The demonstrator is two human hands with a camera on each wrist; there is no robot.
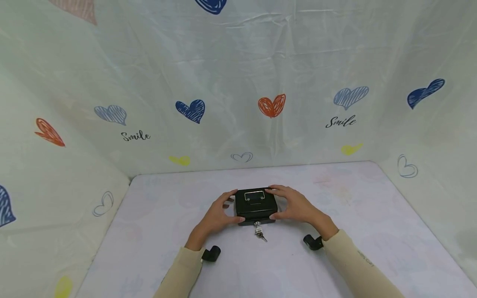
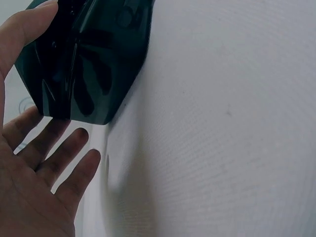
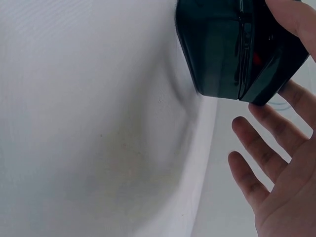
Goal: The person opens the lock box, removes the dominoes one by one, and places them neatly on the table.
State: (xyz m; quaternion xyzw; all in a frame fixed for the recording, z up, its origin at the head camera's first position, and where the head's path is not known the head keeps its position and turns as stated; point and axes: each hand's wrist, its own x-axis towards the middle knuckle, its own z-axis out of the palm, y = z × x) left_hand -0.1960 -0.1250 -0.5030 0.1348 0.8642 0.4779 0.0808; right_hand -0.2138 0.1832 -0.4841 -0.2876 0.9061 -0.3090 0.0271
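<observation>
A small black cash box (image 1: 255, 209) with a silver handle (image 1: 255, 195) on its lid sits at the middle of the table. Keys (image 1: 259, 234) hang at its front on a ring with a pale tag. My left hand (image 1: 218, 213) grips the box's left end, thumb at the near corner and index finger at the far one. At the right end my right hand (image 1: 296, 205) holds it the same way. In the left wrist view, the lower fingers (image 2: 79, 180) spread below the cash box (image 2: 106, 64). A dark wedge with a red spot shows near the lid seam of the cash box (image 3: 217, 54) in the right wrist view.
A white table (image 1: 156, 231) with faint prints carries the box. White sheeting (image 1: 223, 70) printed with hearts and "Smile" hangs behind and along both sides. Black wrist cameras (image 1: 211, 253) stick out from the beige sleeves, low over the table.
</observation>
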